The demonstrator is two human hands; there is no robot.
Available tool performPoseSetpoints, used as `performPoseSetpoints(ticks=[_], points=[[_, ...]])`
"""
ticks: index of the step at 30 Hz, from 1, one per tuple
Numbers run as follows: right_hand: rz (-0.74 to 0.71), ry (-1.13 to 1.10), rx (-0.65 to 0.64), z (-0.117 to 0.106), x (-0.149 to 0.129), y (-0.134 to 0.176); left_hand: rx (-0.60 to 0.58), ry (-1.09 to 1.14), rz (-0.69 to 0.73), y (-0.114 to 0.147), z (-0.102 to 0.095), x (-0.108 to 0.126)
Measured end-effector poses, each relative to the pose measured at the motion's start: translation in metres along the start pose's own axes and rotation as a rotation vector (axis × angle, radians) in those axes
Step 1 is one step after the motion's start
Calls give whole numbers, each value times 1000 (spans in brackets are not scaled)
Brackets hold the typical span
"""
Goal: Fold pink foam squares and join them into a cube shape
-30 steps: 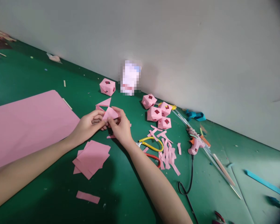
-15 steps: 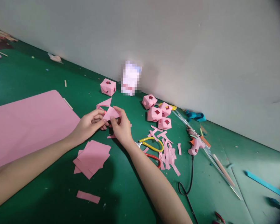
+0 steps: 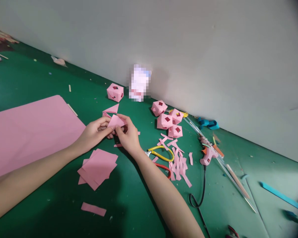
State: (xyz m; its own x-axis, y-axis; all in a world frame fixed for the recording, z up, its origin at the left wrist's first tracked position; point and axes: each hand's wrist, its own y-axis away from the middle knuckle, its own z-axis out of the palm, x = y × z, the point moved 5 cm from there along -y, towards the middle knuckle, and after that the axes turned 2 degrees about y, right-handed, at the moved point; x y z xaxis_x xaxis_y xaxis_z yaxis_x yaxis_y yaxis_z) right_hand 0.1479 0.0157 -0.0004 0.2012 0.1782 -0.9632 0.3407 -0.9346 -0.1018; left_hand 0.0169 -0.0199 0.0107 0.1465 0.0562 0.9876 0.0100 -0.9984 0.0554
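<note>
Pink paper piece (image 3: 116,121) in left grip (image 3: 95,133) and right grip (image 3: 129,138), both narrow at its edges.

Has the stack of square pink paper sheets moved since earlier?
No. The stack of square pink paper sheets shows no visible shift in any direction against the flat grey wall.

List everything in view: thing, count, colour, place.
Held paper: 1, pink, centre
Folded paper: count unclear, pink, just beyond
Cut-out paper shapes: 5, pink, back
Paper squares: several, pink, front
Large sheet: 1, pink, left
Scissor handles: 2, yellow and red, centre-right
Paper strips: many, pink, mostly centre-right
Glue gun: 1, pink, black-corded, right
Clear rods: some, transparent, right
Blue pieces: several, blue, right
Sticks: many, mixed, far left
Blurred panel: 1, mostly white, back
Table: 1, green, beneath
Wall: 1, grey, behind
Left hand: 1, bare, centre
Right hand: 1, bare, centre
</note>
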Motion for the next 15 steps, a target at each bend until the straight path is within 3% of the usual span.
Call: performPoseSetpoints(ticks=[15], points=[[12, 74, 18, -2, -3, 1, -8, -67, 35, 0, 0, 1]])
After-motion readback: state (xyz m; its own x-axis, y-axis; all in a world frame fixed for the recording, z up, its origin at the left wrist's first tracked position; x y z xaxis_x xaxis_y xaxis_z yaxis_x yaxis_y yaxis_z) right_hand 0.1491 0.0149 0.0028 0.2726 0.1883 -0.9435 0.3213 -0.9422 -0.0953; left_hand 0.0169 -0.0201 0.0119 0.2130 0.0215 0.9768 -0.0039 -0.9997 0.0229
